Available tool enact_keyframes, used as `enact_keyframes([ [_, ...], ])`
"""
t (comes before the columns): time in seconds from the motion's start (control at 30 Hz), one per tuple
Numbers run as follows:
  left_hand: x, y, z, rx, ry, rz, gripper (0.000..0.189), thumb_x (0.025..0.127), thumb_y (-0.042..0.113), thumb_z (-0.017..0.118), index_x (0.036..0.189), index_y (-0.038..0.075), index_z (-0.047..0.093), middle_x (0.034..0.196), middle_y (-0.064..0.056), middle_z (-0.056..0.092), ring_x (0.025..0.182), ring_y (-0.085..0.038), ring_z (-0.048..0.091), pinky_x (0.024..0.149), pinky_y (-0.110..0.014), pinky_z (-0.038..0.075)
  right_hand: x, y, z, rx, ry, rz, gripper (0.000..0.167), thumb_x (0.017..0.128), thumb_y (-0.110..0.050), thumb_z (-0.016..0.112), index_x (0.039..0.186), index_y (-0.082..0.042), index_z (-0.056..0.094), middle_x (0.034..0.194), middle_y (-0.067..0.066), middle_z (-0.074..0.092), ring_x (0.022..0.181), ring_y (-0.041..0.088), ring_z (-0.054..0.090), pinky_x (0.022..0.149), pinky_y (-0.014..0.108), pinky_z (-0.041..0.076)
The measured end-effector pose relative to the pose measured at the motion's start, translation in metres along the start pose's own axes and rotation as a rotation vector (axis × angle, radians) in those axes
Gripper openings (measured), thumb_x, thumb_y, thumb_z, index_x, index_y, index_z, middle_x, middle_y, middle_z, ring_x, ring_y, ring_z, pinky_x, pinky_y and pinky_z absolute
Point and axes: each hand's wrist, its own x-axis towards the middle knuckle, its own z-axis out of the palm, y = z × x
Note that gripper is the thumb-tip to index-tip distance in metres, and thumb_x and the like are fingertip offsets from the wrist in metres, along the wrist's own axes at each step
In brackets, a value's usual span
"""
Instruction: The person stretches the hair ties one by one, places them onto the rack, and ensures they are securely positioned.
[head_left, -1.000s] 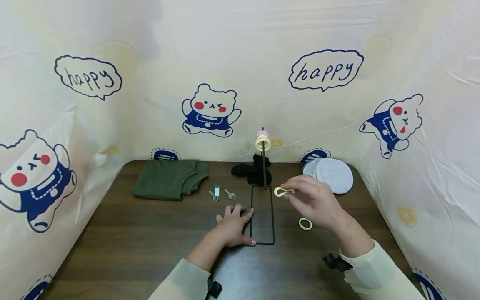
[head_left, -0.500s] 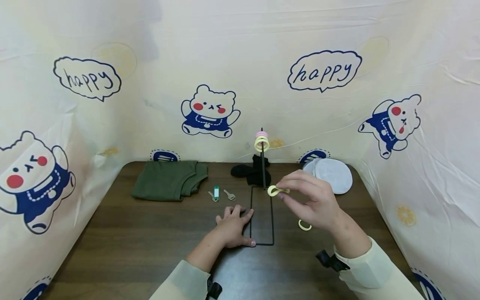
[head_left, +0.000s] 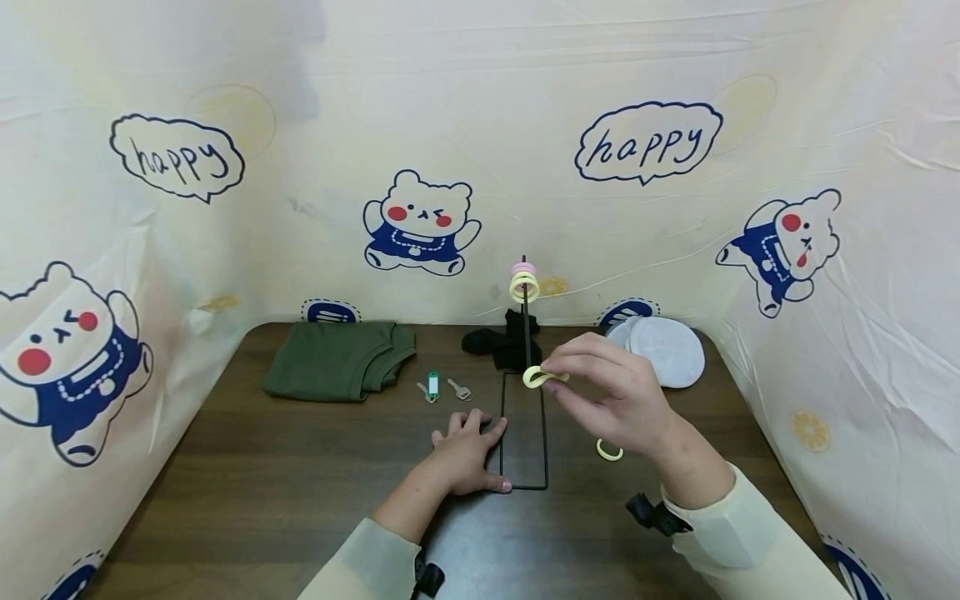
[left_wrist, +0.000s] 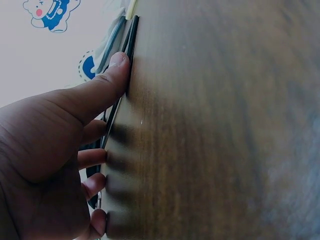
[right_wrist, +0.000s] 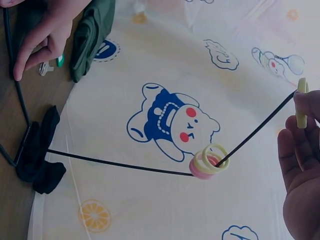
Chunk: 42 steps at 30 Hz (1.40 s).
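Note:
My right hand pinches a pale yellow hair tie between thumb and fingers, squeezed out of round. In the right wrist view this hair tie is at the free end of the black wire stand's arm; whether the tip is inside its loop cannot be made out. Pink and yellow hair ties hang further back on the arm. My left hand rests with spread fingers at the left side of the stand's rectangular base, its thumb pressing on the wire.
Another yellow hair tie lies right of the base, partly behind my right hand. Black socks lie behind the stand, white round pads at the back right. Keys, one with a green tag, and folded green cloth are leftward.
My right hand has moved left with the pinched hair tie, from beside the stand to its arm's near end. My left hand has stayed on the base.

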Motion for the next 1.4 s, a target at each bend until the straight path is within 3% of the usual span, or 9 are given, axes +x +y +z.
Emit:
enact_keyframes([
  [0.2, 0.001, 0.000, 0.000, 0.005, -0.004, -0.009, 0.104, 0.079, 0.069, 0.079, 0.164, 0.029, 0.034, 0.161, -0.007, 0.031, 0.141, -0.041, 0.028, 0.091, -0.060, 0.035, -0.001, 0.004, 0.003, -0.040, -0.020, 0.014, 0.015, 0.099, -0.015, 0.072, 0.106, -0.004, 0.078, 0.103, 0.007, 0.074, 0.094, 0.020, 0.069, 0.082, 0.023, 0.054],
  [0.33, 0.001, 0.000, 0.001, 0.003, -0.004, -0.009, 0.105, 0.079, 0.070, 0.078, 0.164, 0.029, 0.034, 0.161, -0.007, 0.031, 0.141, -0.041, 0.028, 0.091, -0.059, 0.035, -0.002, 0.008, 0.004, -0.070, -0.029, 0.019, 0.012, 0.093, -0.007, 0.077, 0.105, -0.004, 0.078, 0.104, 0.006, 0.074, 0.094, 0.020, 0.069, 0.082, 0.024, 0.054],
  [0.57, 0.001, 0.000, 0.002, 0.007, -0.009, -0.008, 0.105, 0.079, 0.070, 0.077, 0.164, 0.030, 0.032, 0.162, -0.006, 0.030, 0.142, -0.041, 0.028, 0.090, -0.058, 0.035, -0.002, 0.016, 0.006, -0.096, -0.020, 0.085, 0.026, 0.081, 0.006, 0.081, 0.104, -0.006, 0.078, 0.105, 0.004, 0.074, 0.094, 0.019, 0.069, 0.084, 0.023, 0.053],
  [0.97, 0.000, 0.001, 0.002, 0.006, -0.002, -0.012, 0.105, 0.078, 0.070, 0.078, 0.164, 0.030, 0.033, 0.162, -0.006, 0.030, 0.142, -0.041, 0.028, 0.090, -0.058, 0.035, -0.004, 0.037, 0.009, -0.174, 0.028, 0.206, 0.025, 0.083, 0.002, 0.082, 0.106, -0.006, 0.079, 0.107, 0.006, 0.075, 0.093, 0.021, 0.071, 0.085, 0.022, 0.053],
  [1.4, 0.001, 0.002, 0.003, 0.014, -0.004, -0.014, 0.105, 0.078, 0.070, 0.078, 0.165, 0.031, 0.031, 0.163, -0.005, 0.029, 0.143, -0.041, 0.027, 0.089, -0.057, 0.034, -0.002, 0.064, 0.021, -0.148, 0.127, 0.332, 0.029, 0.084, 0.001, 0.084, 0.112, -0.004, 0.078, 0.111, 0.009, 0.072, 0.085, 0.022, 0.071, 0.073, 0.030, 0.059],
])
